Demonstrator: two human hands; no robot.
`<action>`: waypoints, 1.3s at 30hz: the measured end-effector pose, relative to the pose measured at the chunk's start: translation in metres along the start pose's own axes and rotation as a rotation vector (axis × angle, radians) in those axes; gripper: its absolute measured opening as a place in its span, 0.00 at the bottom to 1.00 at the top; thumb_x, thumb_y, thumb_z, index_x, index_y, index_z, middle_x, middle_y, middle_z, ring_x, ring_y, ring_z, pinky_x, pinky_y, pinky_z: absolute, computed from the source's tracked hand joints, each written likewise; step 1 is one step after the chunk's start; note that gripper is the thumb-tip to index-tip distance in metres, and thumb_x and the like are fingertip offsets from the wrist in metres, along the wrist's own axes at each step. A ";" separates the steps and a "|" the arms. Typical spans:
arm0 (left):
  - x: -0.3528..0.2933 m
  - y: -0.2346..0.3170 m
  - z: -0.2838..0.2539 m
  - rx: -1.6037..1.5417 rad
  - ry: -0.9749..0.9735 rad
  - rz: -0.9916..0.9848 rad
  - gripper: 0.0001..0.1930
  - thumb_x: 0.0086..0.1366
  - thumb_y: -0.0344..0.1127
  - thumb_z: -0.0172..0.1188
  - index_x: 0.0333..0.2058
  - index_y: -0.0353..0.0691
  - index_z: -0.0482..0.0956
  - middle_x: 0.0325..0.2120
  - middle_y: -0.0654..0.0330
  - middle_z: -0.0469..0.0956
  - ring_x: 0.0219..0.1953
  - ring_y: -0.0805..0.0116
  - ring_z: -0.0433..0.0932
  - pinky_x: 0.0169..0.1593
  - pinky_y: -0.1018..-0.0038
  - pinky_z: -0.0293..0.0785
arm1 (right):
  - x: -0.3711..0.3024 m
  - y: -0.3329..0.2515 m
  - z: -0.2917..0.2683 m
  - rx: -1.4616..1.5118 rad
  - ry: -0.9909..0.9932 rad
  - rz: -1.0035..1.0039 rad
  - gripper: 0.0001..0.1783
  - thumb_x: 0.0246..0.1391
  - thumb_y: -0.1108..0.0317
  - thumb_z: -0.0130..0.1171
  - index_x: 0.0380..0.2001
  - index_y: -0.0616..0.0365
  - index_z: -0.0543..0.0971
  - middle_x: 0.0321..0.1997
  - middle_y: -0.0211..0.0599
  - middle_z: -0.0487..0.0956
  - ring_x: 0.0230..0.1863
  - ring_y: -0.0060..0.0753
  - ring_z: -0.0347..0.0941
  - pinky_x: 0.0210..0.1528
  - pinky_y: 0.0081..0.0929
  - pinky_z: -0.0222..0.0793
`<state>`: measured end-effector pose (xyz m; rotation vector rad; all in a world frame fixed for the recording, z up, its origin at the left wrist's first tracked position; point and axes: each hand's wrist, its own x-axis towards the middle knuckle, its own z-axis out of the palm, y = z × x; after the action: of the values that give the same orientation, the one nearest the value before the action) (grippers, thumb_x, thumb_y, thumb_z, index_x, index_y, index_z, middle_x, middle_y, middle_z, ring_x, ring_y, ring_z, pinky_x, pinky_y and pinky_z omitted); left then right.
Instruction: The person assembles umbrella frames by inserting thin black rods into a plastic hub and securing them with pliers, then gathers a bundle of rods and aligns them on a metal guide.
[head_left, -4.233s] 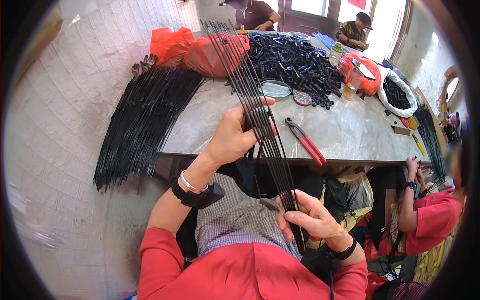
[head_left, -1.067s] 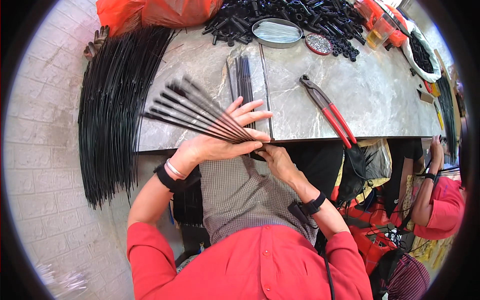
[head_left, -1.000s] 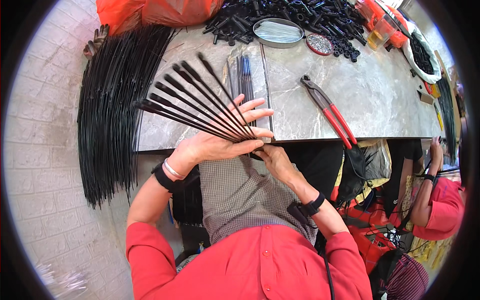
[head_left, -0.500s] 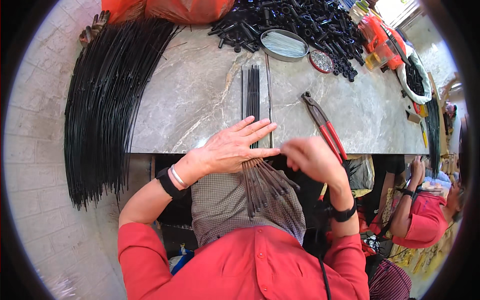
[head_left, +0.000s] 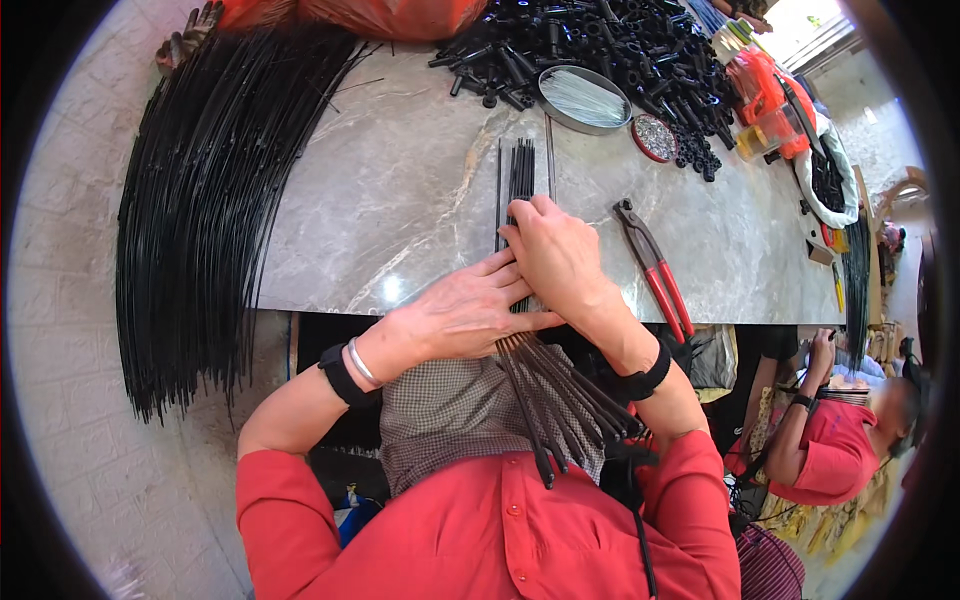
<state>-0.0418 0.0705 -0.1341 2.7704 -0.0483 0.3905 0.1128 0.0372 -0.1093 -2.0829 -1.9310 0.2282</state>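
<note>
A bundle of thin black rods (head_left: pixel 560 398) lies across the table's front edge, with its thicker ends fanned out over my lap. Flat on top of the rods rests my left hand (head_left: pixel 455 308), fingers stretched out and spread, pressing them at the edge. My right hand (head_left: pixel 560 260) is just beyond it, fingers curled in and closed on the rods, partly over my left fingertips. The far ends of the rods (head_left: pixel 522 168) stick out past my right hand, and one rod lies slightly apart to their left. My right fingertips are partly hidden.
Red-handled pincers (head_left: pixel 655 268) lie right of my hands. Farther back are a tin of thin wires (head_left: pixel 584 98), a red dish of small metal parts (head_left: pixel 654 138) and a heap of black tubular parts (head_left: pixel 620 60). Long black rods (head_left: pixel 210 220) overhang at left. A co-worker (head_left: pixel 830 440) sits at right.
My right hand has moved left and away from me, from beside my left hand onto the rods. The near ends of the rods have fanned farther right. My left hand stays on them.
</note>
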 end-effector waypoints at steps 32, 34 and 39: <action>0.002 0.002 -0.001 0.017 -0.002 0.010 0.30 0.57 0.36 0.59 0.60 0.61 0.69 0.59 0.52 0.66 0.64 0.54 0.62 0.69 0.58 0.52 | 0.021 0.003 0.017 0.152 0.125 0.075 0.14 0.51 0.62 0.60 0.30 0.64 0.75 0.33 0.52 0.79 0.37 0.57 0.77 0.38 0.48 0.72; 0.003 0.003 0.001 0.052 -0.008 0.026 0.29 0.59 0.37 0.58 0.60 0.62 0.68 0.59 0.52 0.65 0.64 0.53 0.62 0.69 0.57 0.52 | 0.024 0.008 0.016 0.194 0.101 0.090 0.14 0.49 0.63 0.60 0.32 0.65 0.76 0.33 0.51 0.79 0.37 0.56 0.77 0.39 0.47 0.72; 0.002 0.001 0.003 0.037 -0.012 0.013 0.28 0.60 0.38 0.57 0.60 0.64 0.68 0.60 0.51 0.64 0.64 0.53 0.61 0.69 0.57 0.52 | 0.037 0.015 0.015 0.450 0.052 0.191 0.18 0.42 0.67 0.58 0.38 0.68 0.78 0.31 0.51 0.80 0.36 0.53 0.78 0.40 0.42 0.73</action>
<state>-0.0396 0.0690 -0.1358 2.8102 -0.0623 0.3824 0.1260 0.0747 -0.1252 -1.9378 -1.4786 0.5839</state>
